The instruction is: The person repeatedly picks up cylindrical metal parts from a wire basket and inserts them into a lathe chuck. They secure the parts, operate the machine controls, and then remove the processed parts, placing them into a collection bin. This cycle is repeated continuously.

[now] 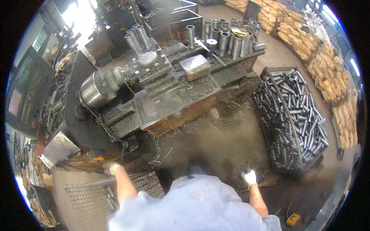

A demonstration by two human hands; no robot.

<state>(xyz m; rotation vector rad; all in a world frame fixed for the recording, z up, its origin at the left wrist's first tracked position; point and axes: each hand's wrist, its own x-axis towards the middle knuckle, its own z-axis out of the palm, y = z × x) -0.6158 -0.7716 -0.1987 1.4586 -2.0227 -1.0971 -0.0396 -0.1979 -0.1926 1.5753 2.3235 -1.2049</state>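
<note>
My left hand (pixel 111 168), in a pale work glove, reaches out at the lower left, beside an orange part (pixel 99 159) at the lathe's base. Blur hides its fingers, and I cannot tell whether it touches anything. My right hand (pixel 249 177), also gloved, hangs low on the right over the dark floor, its fingers curled in. Whatever it may hold is hidden. Ahead of me stands a lathe with a round steel chuck (pixel 93 91) and a tool post (pixel 148 58). Several steel tubes (pixel 224 41) stand upright on its right end, and a caliper (pixel 210 52) lies beside them.
A wire-mesh crate (pixel 287 106) full of metal tubes stands at the right. Below my left arm is a wire basket (pixel 88 200) with a few tubes. A yellow control box (pixel 293 219) is at the lower right. Wrapped bundles (pixel 327 71) line the far right.
</note>
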